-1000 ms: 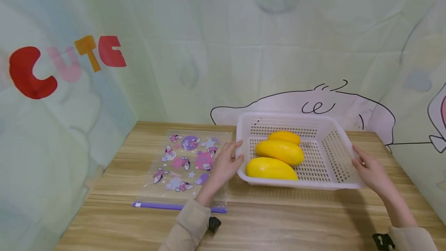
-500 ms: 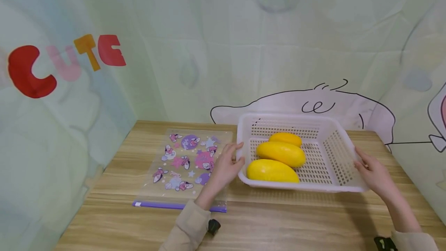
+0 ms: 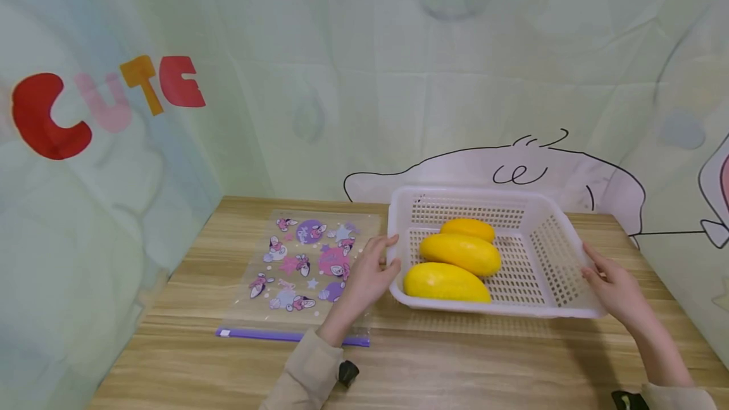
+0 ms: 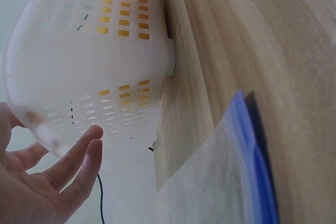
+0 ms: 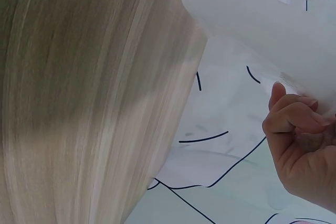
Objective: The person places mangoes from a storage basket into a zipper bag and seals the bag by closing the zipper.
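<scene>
A white plastic basket (image 3: 535,258) with a perforated base and sides holds three yellow oval fruits: a front one (image 3: 446,282), a middle one (image 3: 460,254) and a smaller back one (image 3: 468,229). My left hand (image 3: 369,277) grips its left rim, thumb and fingers on either side; in the left wrist view that hand (image 4: 52,174) is at the edge of the basket wall (image 4: 89,56). My right hand (image 3: 617,290) grips the right rim; in the right wrist view its fingers curl (image 5: 302,140) at the basket's edge (image 5: 252,24).
A clear zip bag (image 3: 302,264) printed with pink and purple figures lies flat on the wooden table (image 3: 455,372), left of the basket, its purple slider strip towards me. My left forearm crosses over its corner. A printed curtain (image 3: 370,81) hangs behind the table.
The basket has shifted slightly towards me and to the right, with both hands still gripping its rims. The fruits have moved along with it.
</scene>
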A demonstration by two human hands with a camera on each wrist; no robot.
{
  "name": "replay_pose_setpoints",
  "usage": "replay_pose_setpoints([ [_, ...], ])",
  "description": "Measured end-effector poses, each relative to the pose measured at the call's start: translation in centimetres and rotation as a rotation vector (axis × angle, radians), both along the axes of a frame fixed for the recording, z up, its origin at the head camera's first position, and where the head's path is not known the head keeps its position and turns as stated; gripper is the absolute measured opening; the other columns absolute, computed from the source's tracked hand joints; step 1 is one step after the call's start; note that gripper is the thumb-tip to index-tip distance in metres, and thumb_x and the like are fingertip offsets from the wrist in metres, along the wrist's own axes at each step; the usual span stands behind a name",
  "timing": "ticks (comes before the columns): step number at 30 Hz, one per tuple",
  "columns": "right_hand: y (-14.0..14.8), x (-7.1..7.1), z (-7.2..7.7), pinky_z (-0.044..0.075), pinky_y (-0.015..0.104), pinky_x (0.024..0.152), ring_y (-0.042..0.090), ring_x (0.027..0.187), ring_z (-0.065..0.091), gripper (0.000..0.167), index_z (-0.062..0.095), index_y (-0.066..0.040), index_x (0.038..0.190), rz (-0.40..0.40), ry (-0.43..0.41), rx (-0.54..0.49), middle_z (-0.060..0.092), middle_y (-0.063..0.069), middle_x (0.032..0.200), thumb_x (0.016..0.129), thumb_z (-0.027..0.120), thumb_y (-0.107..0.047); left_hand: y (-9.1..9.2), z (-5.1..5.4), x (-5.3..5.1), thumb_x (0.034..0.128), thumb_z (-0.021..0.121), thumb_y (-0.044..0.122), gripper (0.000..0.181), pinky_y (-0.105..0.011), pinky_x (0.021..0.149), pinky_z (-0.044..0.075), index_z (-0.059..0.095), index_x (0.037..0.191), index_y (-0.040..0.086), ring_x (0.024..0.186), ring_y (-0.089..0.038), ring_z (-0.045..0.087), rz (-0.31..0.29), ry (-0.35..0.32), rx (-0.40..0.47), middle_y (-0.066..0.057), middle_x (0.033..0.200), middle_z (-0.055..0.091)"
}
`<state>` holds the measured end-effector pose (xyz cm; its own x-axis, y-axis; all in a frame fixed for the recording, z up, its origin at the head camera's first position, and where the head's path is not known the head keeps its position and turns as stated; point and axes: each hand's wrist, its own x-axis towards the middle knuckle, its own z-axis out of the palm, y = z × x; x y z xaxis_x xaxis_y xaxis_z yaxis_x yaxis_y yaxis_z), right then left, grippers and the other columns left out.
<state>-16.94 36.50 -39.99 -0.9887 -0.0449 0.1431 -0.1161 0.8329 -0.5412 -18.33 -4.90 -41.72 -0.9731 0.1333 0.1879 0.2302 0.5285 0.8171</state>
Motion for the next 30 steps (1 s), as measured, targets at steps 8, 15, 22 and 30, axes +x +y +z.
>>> replay_pose_setpoints([
  [8, 0.2, 0.2, 0.0, 0.045, 0.019, 0.055, 0.005, 0.076, 0.056, 0.049, 0.032, 0.012, 0.141, -0.013, 0.004, 0.009, 0.061, 0.031, 0.095, 0.1, 0.047, -0.011, 0.1, 0.0, 0.4, 0.092, 0.06, 0.019, 0.047, -0.02, 0.066, 0.055, 0.051, 0.138, 0.009, 0.098, -0.024, 0.063, -0.017, 0.009, -0.005, -0.013, 0.142, 0.048],
  [15, -0.1, 0.4, -0.3, 0.046, 0.017, 0.056, -0.02, 0.075, 0.041, 0.049, 0.034, 0.012, 0.14, -0.004, 0.013, -0.026, 0.063, 0.032, 0.098, 0.099, 0.048, -0.01, -0.2, 0.2, 1.0, 0.0909, 0.061, 0.018, 0.048, -0.019, 0.063, 0.055, 0.052, 0.137, 0.01, 0.098, -0.025, 0.063, -0.003, -0.01, 0.002, -0.013, 0.143, 0.047],
  [22, 0.1, 0.8, -0.3, 0.045, 0.018, 0.056, -0.014, 0.076, 0.043, 0.05, 0.032, 0.01, 0.142, -0.028, -0.014, -0.011, 0.059, 0.038, 0.107, 0.1, 0.046, -0.014, 0.0, 0.3, 1.2, 0.0907, 0.061, 0.02, 0.047, -0.019, 0.065, 0.053, 0.053, 0.136, 0.01, 0.096, -0.024, 0.063, -0.006, 0.012, -0.014, -0.014, 0.143, 0.047],
  [30, 0.2, 1.0, -0.1, 0.045, 0.018, 0.056, -0.005, 0.077, 0.049, 0.05, 0.032, 0.009, 0.143, -0.043, -0.037, -0.006, 0.058, 0.037, 0.107, 0.1, 0.046, -0.014, 0.1, 0.1, 1.3, 0.0912, 0.061, 0.021, 0.048, -0.019, 0.064, 0.051, 0.052, 0.137, 0.01, 0.095, -0.023, 0.062, -0.017, 0.008, -0.019, -0.014, 0.142, 0.047],
])
